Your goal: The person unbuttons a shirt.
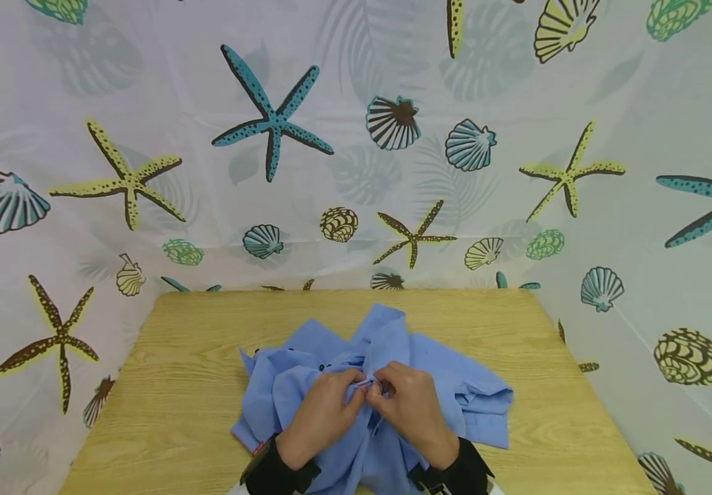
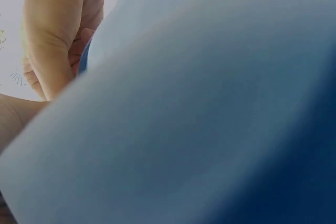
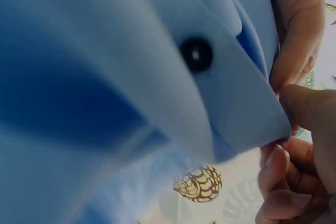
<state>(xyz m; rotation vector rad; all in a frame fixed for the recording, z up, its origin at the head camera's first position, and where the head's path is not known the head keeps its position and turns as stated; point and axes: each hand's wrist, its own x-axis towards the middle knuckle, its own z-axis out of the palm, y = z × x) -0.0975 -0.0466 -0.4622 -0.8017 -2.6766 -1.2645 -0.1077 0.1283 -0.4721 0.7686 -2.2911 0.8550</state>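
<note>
- Blue shirt (image 1: 396,347) is bunched on the worktop (image 1: 554,392), roughly midway between the left and right edges, its top fold just short of the far edge.
- Left hand (image 1: 326,411) and right hand (image 1: 413,404) are both pinching cloth, thumb to finger, right beside each other.
- Right wrist view shows a band (image 3: 241,100) with a dark button (image 3: 197,54); its end corner is between fingertips.
- Imo, pinching close to that edge gives the best control, so the band sits flat.
- Loose folds could crowd the fingers; spreading them toward the side edges would probably help. Small, gentle tugs only.
</note>
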